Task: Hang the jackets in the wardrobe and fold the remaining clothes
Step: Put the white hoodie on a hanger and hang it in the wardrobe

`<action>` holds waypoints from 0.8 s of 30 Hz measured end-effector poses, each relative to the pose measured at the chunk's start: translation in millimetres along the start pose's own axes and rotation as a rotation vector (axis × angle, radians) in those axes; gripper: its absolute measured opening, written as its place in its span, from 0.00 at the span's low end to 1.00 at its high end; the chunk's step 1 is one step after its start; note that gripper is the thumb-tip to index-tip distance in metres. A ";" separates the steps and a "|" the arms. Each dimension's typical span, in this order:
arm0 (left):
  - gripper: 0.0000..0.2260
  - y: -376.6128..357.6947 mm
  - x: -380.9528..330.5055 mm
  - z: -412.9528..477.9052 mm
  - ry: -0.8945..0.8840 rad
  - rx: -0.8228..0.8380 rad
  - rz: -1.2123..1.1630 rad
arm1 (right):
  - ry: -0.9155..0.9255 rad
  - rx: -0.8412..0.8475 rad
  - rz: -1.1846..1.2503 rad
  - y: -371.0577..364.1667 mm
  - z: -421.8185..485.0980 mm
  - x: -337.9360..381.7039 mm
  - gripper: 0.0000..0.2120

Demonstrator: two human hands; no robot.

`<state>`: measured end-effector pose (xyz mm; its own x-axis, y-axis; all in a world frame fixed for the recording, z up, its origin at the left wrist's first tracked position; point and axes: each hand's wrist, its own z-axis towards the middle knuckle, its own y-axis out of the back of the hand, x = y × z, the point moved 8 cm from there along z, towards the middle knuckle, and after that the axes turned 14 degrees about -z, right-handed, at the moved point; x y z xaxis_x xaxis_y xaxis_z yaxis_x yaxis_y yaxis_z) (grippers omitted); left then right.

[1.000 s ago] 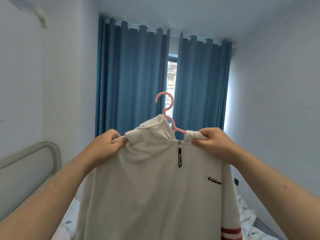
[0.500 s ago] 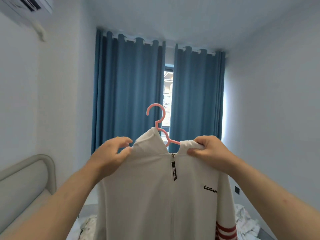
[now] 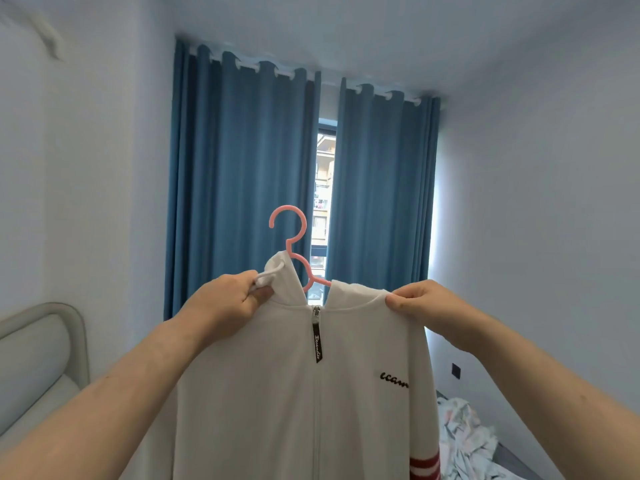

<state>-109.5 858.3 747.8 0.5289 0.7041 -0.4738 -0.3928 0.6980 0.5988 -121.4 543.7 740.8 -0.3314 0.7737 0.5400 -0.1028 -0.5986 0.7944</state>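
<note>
Head view. White zip-up jacket (image 3: 277, 393) held up in mid-air at centre frame, front facing the camera, in front of blue curtains (image 3: 242, 174). Zipped closed to the collar, with black zipper pull (image 3: 317, 342) hanging down the chest. Black script lettering on the chest toward the right side of frame; two red stripes (image 3: 424, 469) on the sleeve at lower right. Mounted on pink hanger (image 3: 294, 251), hook rising clear above the collar, one arm of the hanger showing in the neck opening. Hook not on any rail.

Left hand (image 3: 225, 299) at the jacket's left shoulder, fingers curled, thumb and fingers pinching a bunched fold of white fabric just beside the collar. Right hand (image 3: 420, 303) at the opposite shoulder, fingers curled over the top edge, thumb pressed against the front of the cloth, gripping it. Both forearms bare, extended forward and upward from the lower corners.

Surroundings: curtains parted by a narrow gap showing a window (image 3: 323, 202) and buildings beyond. Pale walls either side. Padded headboard (image 3: 41, 358) at lower left. Crumpled pale patterned cloth (image 3: 464, 434) lying at lower right, partly hidden behind the jacket. Dark wall socket (image 3: 455, 370) on the right wall. Wardrobe out of frame.
</note>
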 end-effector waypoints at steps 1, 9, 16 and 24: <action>0.17 -1.1 0.5 0.7 -0.006 0.024 0.021 | -0.001 -0.041 0.058 0.3 0.5 2.1 0.13; 0.17 -17.1 -6.6 0.5 0.000 0.025 -0.022 | 0.262 -0.228 -0.065 0.0 6.1 78.1 0.02; 0.12 -2.1 3.2 1.6 -0.033 -0.024 -0.210 | 0.105 -0.003 -0.228 -3.4 7.8 49.7 0.26; 0.04 -4.3 -6.1 0.6 -0.055 0.040 -0.610 | 0.155 -0.110 -0.308 -14.1 10.6 41.8 0.09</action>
<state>-110.6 851.0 748.5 0.6880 0.1705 -0.7054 0.0214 0.9668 0.2546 -123.9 586.7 755.1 -0.4062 0.8857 0.2248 -0.3173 -0.3674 0.8742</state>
